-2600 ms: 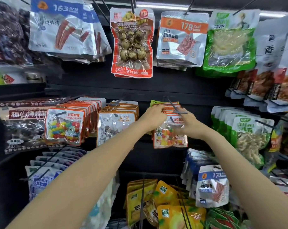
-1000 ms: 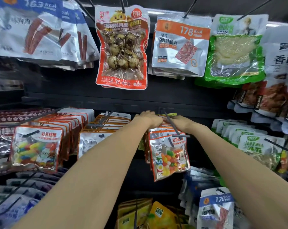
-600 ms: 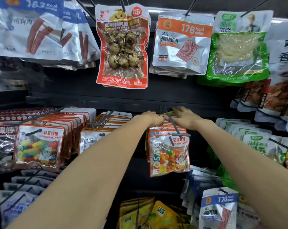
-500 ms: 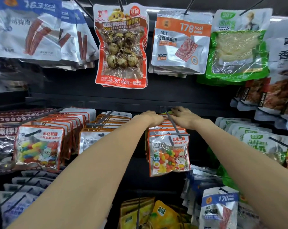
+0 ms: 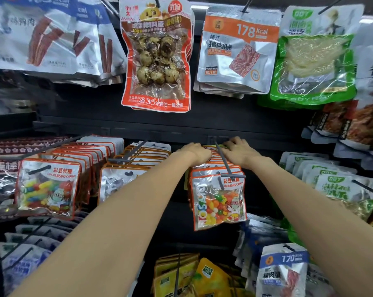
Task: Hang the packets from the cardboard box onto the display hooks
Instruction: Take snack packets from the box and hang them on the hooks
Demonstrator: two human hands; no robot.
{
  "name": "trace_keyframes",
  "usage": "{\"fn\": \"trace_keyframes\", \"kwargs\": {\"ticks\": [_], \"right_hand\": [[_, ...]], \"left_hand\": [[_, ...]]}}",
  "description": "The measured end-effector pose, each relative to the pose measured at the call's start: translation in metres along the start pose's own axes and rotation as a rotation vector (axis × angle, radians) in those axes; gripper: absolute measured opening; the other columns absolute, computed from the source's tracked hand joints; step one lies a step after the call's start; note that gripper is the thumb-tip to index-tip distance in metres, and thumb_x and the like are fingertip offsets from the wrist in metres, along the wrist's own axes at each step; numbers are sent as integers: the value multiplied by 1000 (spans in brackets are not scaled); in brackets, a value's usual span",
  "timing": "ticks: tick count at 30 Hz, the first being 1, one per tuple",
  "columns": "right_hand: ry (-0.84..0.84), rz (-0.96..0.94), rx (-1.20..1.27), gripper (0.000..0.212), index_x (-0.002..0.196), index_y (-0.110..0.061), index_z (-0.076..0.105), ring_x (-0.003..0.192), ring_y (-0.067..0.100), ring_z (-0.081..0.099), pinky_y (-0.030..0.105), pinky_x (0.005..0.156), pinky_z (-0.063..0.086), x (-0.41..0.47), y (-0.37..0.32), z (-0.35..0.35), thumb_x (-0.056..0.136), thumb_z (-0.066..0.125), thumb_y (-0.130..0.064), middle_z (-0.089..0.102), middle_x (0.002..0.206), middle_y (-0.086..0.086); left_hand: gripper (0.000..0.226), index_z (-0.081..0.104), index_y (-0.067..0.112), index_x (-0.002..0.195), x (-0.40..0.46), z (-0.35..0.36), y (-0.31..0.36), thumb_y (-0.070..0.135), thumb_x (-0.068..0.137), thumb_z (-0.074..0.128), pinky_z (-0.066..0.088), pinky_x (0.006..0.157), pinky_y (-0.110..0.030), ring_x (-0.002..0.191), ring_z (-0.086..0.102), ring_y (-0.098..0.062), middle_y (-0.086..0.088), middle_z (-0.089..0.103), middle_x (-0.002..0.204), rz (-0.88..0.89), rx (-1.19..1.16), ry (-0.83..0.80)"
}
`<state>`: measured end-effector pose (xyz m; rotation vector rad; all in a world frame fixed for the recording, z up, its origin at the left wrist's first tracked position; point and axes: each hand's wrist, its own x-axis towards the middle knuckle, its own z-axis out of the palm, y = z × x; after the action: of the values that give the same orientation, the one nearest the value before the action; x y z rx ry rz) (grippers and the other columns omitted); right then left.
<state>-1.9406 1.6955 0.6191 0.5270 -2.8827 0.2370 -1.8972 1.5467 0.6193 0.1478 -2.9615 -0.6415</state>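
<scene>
A row of candy packets (image 5: pixel 218 200) is already being carried by the display hook (image 5: pixel 224 159) in the middle of the rack, so a good part of the hanging is judged to be done. The front packet is hanging upright near the hook's outer end, and more orange-edged packets are being held behind it along the same hook.

The left hand (image 5: pixel 195 152) is being rested on the packet tops just left of the hook, far back near the rail; its fingers are curled down over the tops, but whether a packet is being pinched cannot be told. The right hand (image 5: pixel 238 150) is being pressed on the tops just right of the hook, its fingers (image 5: pixel 229 144) spread and fairly straight. The packets are probably being pushed back along the hook to make room.

The cardboard box is not being shown, so how many packets are left cannot be judged. To the left of the hook, other hooks are being filled with similar packets (image 5: pixel 46 189).
</scene>
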Motion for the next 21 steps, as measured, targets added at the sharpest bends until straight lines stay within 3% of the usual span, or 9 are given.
{"fn": "trace_keyframes", "kwargs": {"ticks": [5,9,13,18,19,21], "right_hand": [[11,10,81,62,146,-16,27,137,28,25,43,110,26,-1,0,1,96,36,-52,24,150,8],[4,82,263,55,142,-12,34,131,32,36,41,106,33,6,-1,2,98,42,-42,28,147,13],[58,226,762,40,134,-6,46,105,24,55,34,85,45,15,4,5,99,45,-25,49,131,15],[129,283,973,19,117,-15,49,94,22,58,27,63,46,20,13,19,101,41,-17,57,115,13],[146,283,990,14,113,-17,48,93,22,59,28,63,48,20,14,22,100,41,-17,57,111,12],[213,310,986,11,108,-18,48,97,25,60,37,76,53,20,18,29,99,44,-14,57,109,11]], "left_hand": [[54,43,15,135,4,2,0,43,89,43,41,99,-40,118,48,-27,-8,46,137,-4,3,28],[42,54,7,123,6,-2,0,36,94,44,46,91,-35,109,57,-26,-9,57,121,-19,-200,71],[32,61,0,115,17,-4,-4,19,97,42,50,93,-40,103,62,-31,-17,63,116,-131,-433,168],[33,52,1,128,27,0,-8,10,99,39,50,95,-38,110,60,-31,-17,60,122,-228,-636,173],[34,50,0,130,30,2,-11,8,99,38,52,90,-34,113,59,-31,-18,58,125,-239,-719,182],[35,48,-1,133,29,7,-16,8,100,40,53,66,-24,112,59,-28,-17,54,133,-257,-865,183]]}}
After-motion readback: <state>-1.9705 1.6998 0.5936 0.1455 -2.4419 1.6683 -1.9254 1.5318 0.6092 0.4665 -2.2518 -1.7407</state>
